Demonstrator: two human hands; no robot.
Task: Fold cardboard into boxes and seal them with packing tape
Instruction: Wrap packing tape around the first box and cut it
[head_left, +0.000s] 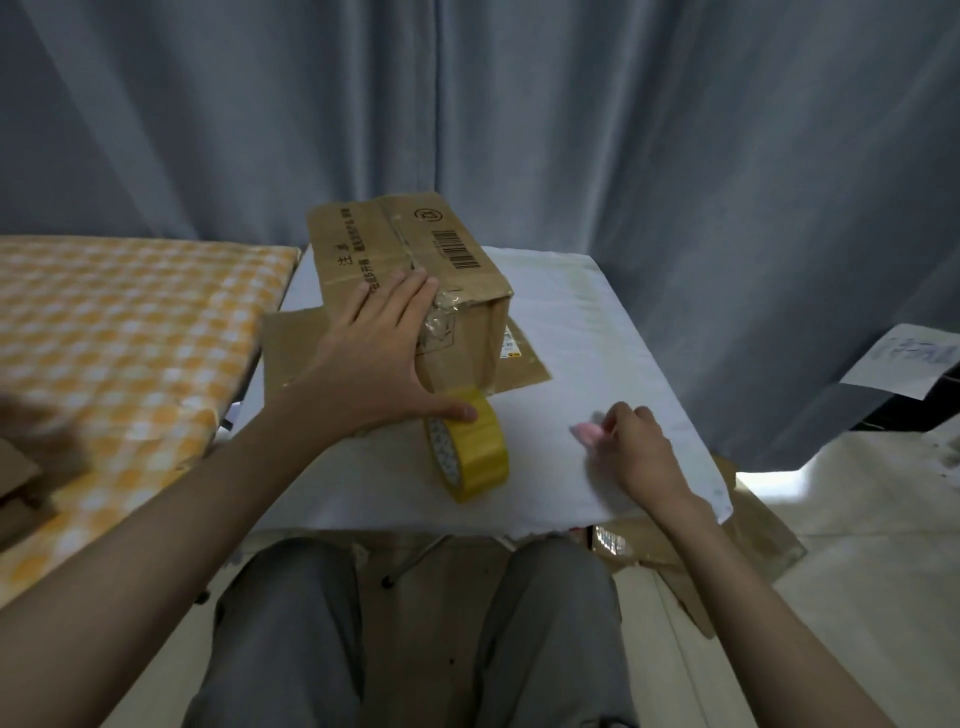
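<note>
The left hand lies flat with straight, spread fingers on the near end of the cardboard box, its thumb reaching down to touch the top of the yellow tape roll. The box sits beyond this hand on the white surface, its near end wrapped in clear tape, with a flat cardboard sheet under it. The tape roll stands on edge just below the left thumb. Off to the right of the roll, the right hand has curled fingers pinching a small pink object, blurred, resting low on the surface. More cardboard lies beneath the surface edge near the right wrist.
</note>
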